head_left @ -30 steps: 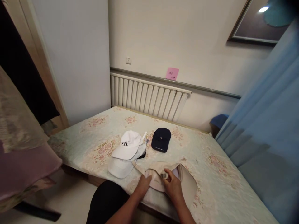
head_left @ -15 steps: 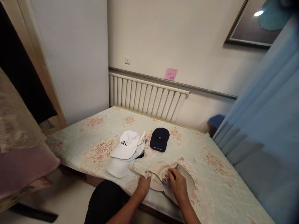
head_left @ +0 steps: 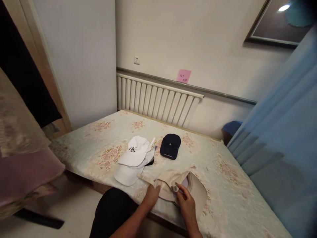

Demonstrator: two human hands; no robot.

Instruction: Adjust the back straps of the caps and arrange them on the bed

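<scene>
A beige cap lies on its side near the front edge of the bed, its wide brim turned to the right. My left hand is closed on the cap's left side, by the loose end of its back strap. With bent fingers, my right hand pinches the cap near a small buckle on the strap. To the left sits a white cap with a black CK logo, stacked over another white cap. A dark navy cap rests beyond my hands.
The bed has a pale green floral cover. A white radiator stands along its far side, below a pink note. A blue curtain hangs on the right. Clothes hang at the left.
My right hand has shifted slightly left and down, its fingers now at the buckle, and more of the cap's inside shows. My left hand keeps its grip. The view has tilted slightly.
</scene>
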